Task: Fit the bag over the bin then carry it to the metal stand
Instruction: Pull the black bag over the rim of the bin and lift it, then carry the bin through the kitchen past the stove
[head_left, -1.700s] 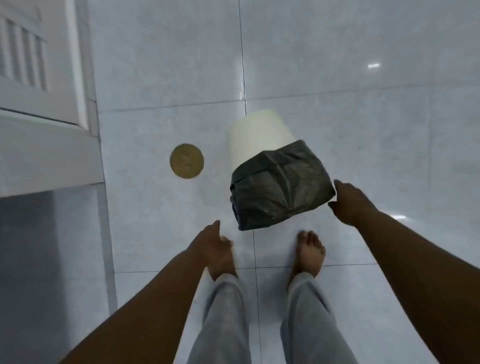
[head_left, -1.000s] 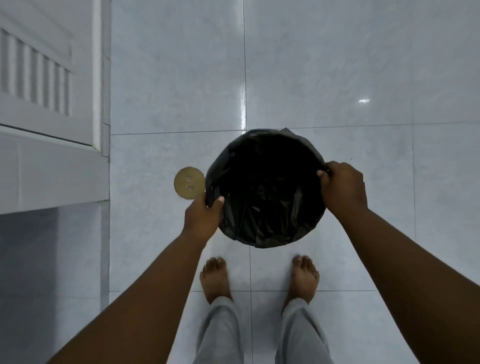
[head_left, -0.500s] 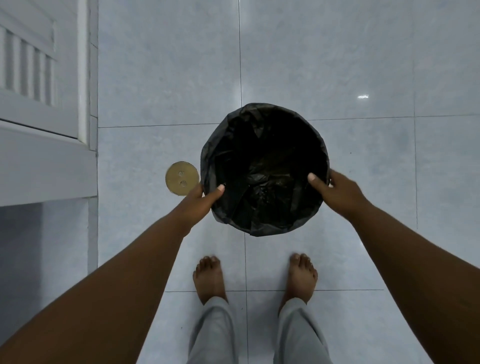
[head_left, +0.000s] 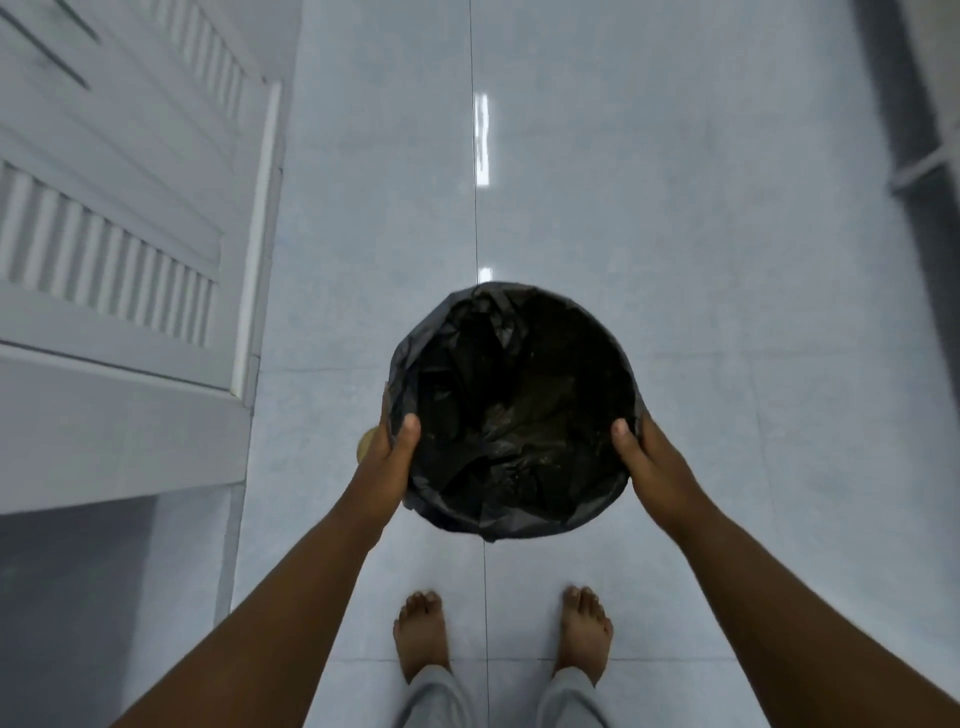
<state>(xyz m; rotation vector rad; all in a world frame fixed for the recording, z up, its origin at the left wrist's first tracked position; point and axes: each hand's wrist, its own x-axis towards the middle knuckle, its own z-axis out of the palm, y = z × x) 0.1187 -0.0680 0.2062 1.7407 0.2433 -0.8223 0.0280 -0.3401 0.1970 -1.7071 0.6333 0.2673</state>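
The round bin (head_left: 511, 415) is upright and lined with a crinkled black bag (head_left: 498, 364) that folds over its whole rim, so the bin's own wall is hidden. I look straight down into its dark inside. My left hand (head_left: 387, 452) grips the left side of the rim, thumb hooked inside. My right hand (head_left: 649, 457) grips the right side the same way. The bin is held in front of me above the tiled floor. No metal stand is clearly in view.
A white louvred door (head_left: 119, 218) and its frame fill the left side. A brass floor drain cover (head_left: 366, 441) peeks out behind my left hand. My bare feet (head_left: 421, 634) stand on the glossy grey tiles. A dark upright edge (head_left: 904, 130) runs down the far right.
Both hands closed on the rim of the upright bagged bin and raised it. My view has tilted forward, showing more door and floor ahead; the drain cover is now mostly hidden behind my left hand.
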